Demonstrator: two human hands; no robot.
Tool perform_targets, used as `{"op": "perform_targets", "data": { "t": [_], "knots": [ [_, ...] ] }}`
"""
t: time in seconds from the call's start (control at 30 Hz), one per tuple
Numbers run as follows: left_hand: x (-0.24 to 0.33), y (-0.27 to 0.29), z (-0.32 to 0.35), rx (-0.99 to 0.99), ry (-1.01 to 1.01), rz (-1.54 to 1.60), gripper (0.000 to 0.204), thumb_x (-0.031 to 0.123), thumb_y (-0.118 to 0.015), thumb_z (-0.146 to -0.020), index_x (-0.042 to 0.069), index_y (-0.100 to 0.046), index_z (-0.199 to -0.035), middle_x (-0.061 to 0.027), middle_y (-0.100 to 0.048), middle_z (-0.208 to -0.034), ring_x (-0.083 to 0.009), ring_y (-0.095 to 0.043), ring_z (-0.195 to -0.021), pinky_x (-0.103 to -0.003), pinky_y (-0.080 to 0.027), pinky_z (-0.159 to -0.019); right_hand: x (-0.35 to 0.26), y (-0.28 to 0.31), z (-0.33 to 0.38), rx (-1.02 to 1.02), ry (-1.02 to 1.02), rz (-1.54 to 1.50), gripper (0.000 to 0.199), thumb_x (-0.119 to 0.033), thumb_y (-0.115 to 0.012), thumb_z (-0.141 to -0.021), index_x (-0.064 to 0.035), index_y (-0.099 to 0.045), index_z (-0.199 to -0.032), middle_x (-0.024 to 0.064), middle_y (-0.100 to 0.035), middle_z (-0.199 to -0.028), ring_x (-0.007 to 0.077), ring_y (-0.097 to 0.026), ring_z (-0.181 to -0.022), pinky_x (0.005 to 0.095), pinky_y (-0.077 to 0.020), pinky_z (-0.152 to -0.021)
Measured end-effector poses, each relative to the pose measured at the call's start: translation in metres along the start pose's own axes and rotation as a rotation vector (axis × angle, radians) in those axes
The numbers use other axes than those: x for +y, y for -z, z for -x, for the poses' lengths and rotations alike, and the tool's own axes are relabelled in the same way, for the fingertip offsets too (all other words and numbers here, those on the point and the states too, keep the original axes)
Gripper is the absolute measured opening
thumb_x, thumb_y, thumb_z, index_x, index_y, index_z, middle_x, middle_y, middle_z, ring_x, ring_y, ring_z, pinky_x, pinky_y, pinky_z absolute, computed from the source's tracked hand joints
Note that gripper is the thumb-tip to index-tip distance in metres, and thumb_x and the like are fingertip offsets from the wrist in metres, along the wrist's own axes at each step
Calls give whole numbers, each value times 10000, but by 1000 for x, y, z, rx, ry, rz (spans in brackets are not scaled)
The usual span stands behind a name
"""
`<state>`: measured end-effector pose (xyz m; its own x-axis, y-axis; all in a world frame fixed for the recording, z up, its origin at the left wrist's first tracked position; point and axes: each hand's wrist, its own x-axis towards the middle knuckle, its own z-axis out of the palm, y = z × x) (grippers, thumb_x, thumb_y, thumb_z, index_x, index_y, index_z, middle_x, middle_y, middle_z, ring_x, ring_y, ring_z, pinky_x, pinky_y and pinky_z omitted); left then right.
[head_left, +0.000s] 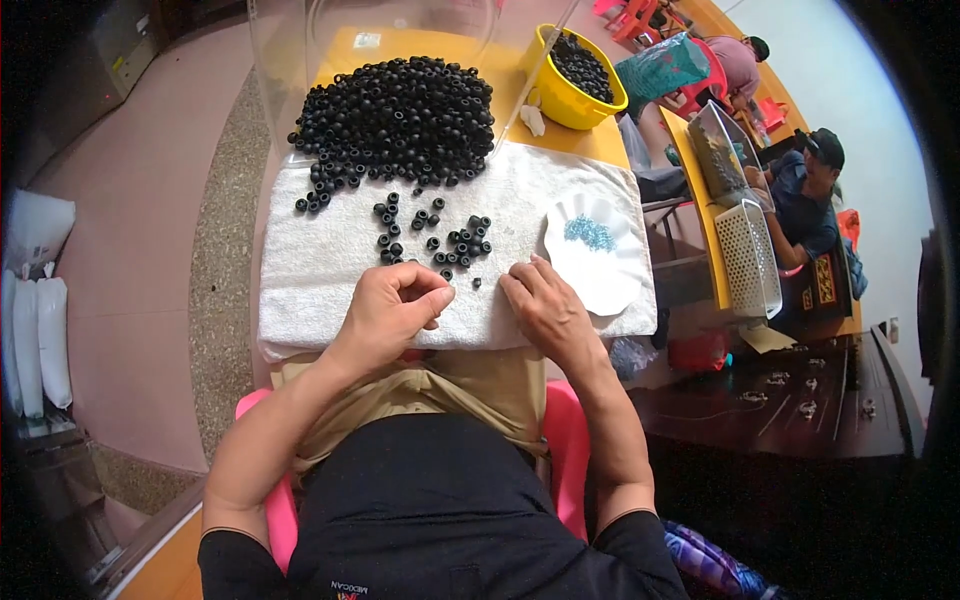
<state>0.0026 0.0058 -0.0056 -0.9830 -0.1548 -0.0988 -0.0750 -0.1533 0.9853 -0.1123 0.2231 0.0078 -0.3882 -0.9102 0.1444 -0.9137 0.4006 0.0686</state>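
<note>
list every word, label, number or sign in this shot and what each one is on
Small lettering on the black cloth top: partly legible, but I won't copy it out.
White rectangular sticker beyond the bead pile: too small to read.
Yellow sticker on the dark grey cabinet at upper left: too blurred to read.
Small round black beads: no lettering visible.

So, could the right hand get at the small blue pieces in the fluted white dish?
Probably yes: the right hand is close beside the fluted white dish, and nothing visible blocks the small blue pieces.
</note>
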Motion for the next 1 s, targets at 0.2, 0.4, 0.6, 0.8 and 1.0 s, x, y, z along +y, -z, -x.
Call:
{"op": "perform_targets", "data": {
  "t": [0.2, 0.4, 0.6, 0.8, 1.0],
  "knots": [
    [2, -3, 0, -17, 10, 34, 132, 125, -697, -896, -2, -683, -927, -20, -656, -747, -72, -604, -629, -225, -513, -582, 0, -6, 2, 213, -61, -185, 242, 55, -596, -770, -3, -610, -1005, 147, -628, -1010, 319, -631, -962, 397, -520, -879],
    [3, -18, -3, -63, 65, 19, 155, 130, -681, -902, -14, -697, -957, -24, -669, -772, -68, -607, -656, -226, -515, -588, -15, 7, 2, 419, -147, -610, 248, 103, -663, -749, -10, -605, -961, 122, -660, -919, 261, -675, -817, 323, -549, -713],
    [-2, -31, -10, -165, 124, -6, 179, 127, -661, -927, -23, -679, -1022, -12, -646, -774, -74, -613, -654, -218, -517, -579, -28, 9, 6, 380, -205, -791, 206, 58, -716, -780, -11, -608, -941, 101, -662, -879, 199, -675, -771, 285, -541, -668],
    [-2, -27, -13, -265, 248, 11, 160, 140, -654, -937, -14, -679, -972, -17, -649, -768, -76, -608, -615, -216, -496, -548, -35, 12, 4, 405, -66, -605, 231, 35, -739, -744, -27, -608, -924, 113, -658, -858, 291, -661, -738, 353, -531, -633],
    [0, -24, -14, -350, 256, -19, 164, 135, -644, -934, -21, -687, -961, -26, -664, -813, -74, -601, -645, -217, -507, -570, -34, 12, 6, 395, -21, -589, 249, 23, -749, -732, -36, -612, -932, 106, -664, -873, 282, -666, -751, 350, -537, -642]
  ]
}}
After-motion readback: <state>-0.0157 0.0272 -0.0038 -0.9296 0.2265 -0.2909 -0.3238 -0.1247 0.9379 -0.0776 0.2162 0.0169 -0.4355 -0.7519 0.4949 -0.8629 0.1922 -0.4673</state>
